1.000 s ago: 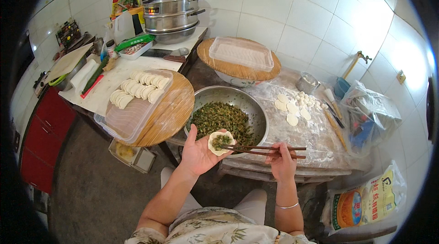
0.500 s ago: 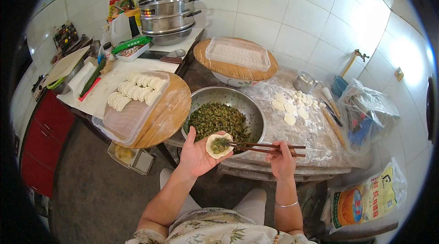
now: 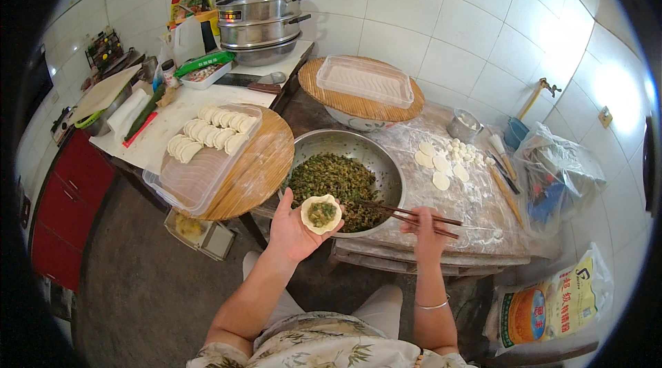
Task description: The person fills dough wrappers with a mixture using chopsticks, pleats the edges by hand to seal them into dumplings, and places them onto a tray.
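Note:
My left hand [image 3: 291, 233] is palm up, cradling a round dumpling wrapper [image 3: 321, 231] with a mound of green filling [image 3: 321, 214] at its middle. In my right hand [image 3: 428, 235] is a pair of dark chopsticks [image 3: 400, 213]. Their tips reach left over the near rim of a large steel bowl [image 3: 390, 176], at the edge of the chopped green filling [image 3: 331, 176] inside it. The wrapper lies just in front of the bowl's near rim, apart from the chopsticks. To the right, loose wrappers [image 3: 440, 180] and small dough pieces [image 3: 463, 153] rest on the floured table.
Pleated dumplings [image 3: 222, 137] stand in rows in a clear plastic tray [image 3: 181, 192] on a round wooden board [image 3: 265, 161] at left. Behind the bowl, a clear lid [image 3: 365, 80] lies on a woven cover [image 3: 314, 85]. A rolling pin [image 3: 507, 195] is at right.
The chopsticks have left the wrapper's filling and moved over the bowl's near rim. My left hand with the wrapper has shifted slightly left and up.

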Demonstrator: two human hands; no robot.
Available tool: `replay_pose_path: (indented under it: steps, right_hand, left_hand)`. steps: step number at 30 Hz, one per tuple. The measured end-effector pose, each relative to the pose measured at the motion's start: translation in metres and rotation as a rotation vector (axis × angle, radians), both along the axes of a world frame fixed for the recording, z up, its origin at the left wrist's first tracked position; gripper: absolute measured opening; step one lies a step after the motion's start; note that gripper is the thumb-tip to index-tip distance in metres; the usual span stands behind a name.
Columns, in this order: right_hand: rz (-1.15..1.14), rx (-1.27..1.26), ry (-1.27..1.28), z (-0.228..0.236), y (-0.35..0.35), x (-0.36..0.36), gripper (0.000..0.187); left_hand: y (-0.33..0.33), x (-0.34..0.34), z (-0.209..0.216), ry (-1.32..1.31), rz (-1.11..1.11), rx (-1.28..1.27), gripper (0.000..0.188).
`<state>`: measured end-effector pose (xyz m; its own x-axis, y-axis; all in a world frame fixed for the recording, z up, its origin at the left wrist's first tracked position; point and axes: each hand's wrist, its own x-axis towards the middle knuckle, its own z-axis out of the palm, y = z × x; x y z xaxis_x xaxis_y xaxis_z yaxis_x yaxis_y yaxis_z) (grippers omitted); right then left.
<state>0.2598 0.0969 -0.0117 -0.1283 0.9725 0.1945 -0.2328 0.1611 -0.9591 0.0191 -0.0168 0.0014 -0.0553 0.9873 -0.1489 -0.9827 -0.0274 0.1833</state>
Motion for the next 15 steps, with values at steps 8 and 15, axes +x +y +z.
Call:
replay_pose_path:
  steps: [8, 15]
  right_hand:
    - [0.060, 0.158, -0.618, 0.014, -0.024, -0.037, 0.026]
    - [0.382, 0.107, -0.937, 0.002, -0.048, -0.007, 0.025]
  left_hand:
    - [-0.008, 0.006, 0.005, 0.159, 0.277, -0.127, 0.060]
    - [-0.017, 0.014, 0.015, 0.103, -0.079, 0.052, 0.057]
